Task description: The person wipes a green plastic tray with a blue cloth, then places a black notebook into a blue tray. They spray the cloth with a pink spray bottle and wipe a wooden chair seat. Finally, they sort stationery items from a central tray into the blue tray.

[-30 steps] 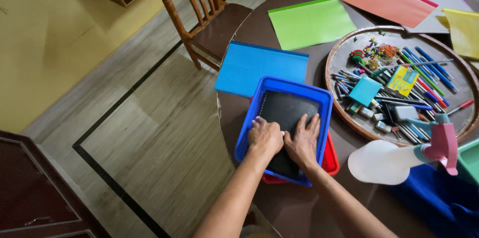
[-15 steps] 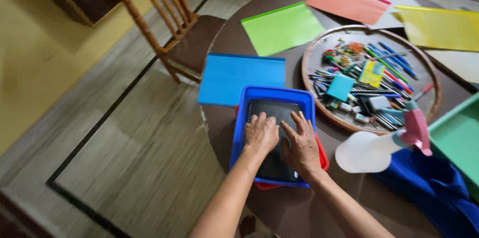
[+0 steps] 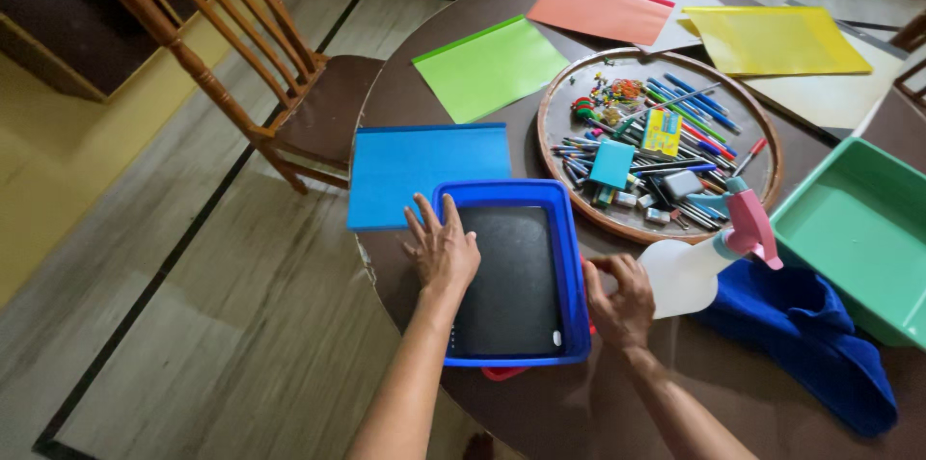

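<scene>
A wooden chair (image 3: 241,65) stands at far left, beside the round dark bench (image 3: 540,412). A blue sheet (image 3: 424,171) lies flat near the bench edge. The left hand (image 3: 442,250) rests spread and flat on the left rim of the blue tray (image 3: 571,277), its grip released, fingers extended. The tray sits at the near bench edge, a black slate-like panel (image 3: 511,277) lying in it. Judged rigid, light moulded plastic with a smooth, possibly slippery lip; best held at both long rims. The right hand (image 3: 617,301) curls at the tray's right rim, grasping the edge there, though its fingertips are partly hidden. A red object (image 3: 502,373) under the tray is mostly concealed. The spray bottle (image 3: 699,262) partly overlaps the blue cloth (image 3: 810,335). The green tub (image 3: 858,229) is cut off at right.
</scene>
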